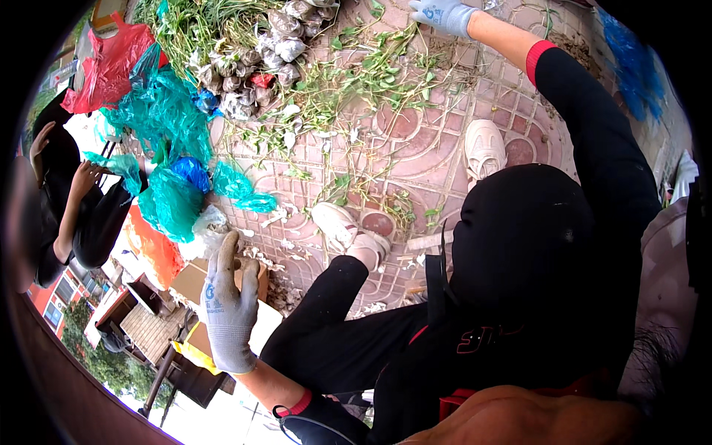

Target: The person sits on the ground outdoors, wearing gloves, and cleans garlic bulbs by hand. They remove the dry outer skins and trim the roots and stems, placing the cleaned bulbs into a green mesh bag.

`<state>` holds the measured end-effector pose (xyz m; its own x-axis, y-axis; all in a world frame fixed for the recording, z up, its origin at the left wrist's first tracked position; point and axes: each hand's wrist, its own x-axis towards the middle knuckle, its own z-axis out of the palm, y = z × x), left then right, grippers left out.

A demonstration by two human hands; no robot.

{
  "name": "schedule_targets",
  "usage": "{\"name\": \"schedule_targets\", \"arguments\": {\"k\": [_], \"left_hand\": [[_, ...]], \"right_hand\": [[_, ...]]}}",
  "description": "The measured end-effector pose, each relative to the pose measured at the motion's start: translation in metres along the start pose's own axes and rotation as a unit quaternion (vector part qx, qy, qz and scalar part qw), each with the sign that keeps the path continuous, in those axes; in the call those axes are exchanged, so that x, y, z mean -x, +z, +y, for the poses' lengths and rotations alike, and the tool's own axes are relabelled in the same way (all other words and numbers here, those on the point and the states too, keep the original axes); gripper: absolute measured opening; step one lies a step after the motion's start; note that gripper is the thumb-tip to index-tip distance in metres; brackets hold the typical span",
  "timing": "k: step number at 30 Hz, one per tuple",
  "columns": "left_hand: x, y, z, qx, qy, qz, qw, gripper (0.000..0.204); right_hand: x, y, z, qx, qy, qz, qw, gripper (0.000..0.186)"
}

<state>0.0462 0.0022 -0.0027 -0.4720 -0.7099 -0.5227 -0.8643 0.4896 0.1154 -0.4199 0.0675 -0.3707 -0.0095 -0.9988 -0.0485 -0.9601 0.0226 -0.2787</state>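
My left hand (231, 311), in a grey knit glove with dirty fingertips, is raised at the lower left with its fingers apart. Nothing shows in its grip. Just beyond it are a cardboard box (191, 280) and a clear crumpled plastic bag (211, 226). My right hand (443, 16), also gloved, reaches to the top edge near the loose green stems and leaves (371, 78) strewn on the paving; the frame cuts off most of its fingers. Small soil-filled bags (285, 37) are heaped at the top, beside a pile of leafy green plants (196, 37).
Green plastic bags (169, 122), a blue bag (191, 174) and a red bag (119, 63) lie at the left. A person (89, 178) in black sits beyond them. My beige shoes (484, 146) rest on the brick paving (400, 159). Blue plastic (630, 63) lies at the upper right.
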Motion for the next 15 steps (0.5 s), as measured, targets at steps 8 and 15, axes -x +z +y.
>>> {"name": "schedule_targets", "arguments": {"k": [8, 15], "left_hand": [[0.005, 0.002, -0.009, -0.038, 0.054, 0.027, 0.997, 0.043], [0.006, 0.000, 0.001, -0.033, 0.047, 0.021, 0.998, 0.044]], "right_hand": [[0.012, -0.001, 0.008, 0.004, 0.021, 0.004, 1.000, 0.019], [0.023, -0.004, 0.021, 0.006, 0.031, 0.009, 0.999, 0.020]]}}
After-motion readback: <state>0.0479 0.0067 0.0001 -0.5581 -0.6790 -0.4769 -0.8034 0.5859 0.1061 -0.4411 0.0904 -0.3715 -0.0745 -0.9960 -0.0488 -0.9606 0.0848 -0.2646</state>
